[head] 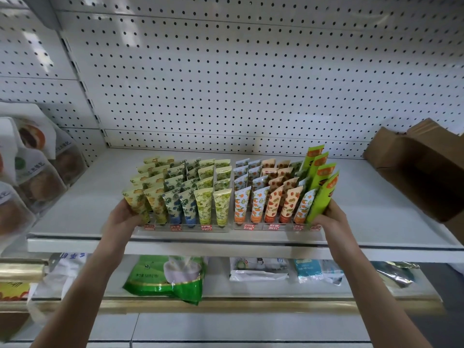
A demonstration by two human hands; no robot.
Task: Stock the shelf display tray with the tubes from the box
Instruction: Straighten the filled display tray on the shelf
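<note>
Clear plastic display tray (190,228) lies between your hands, its long axis running left to right. Your left hand (125,217) clasps its left end and your right hand (329,218) its right end, beside the patterned tubes (221,204). It rests on the white metal shelf (88,209). The brown cardboard box (414,172) lies rightward, nearer your right hand.

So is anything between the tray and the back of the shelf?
Nothing visible does. The left hand and right hand hold the tray at its ends; the cardboard box sits off to the right, apart.
</note>
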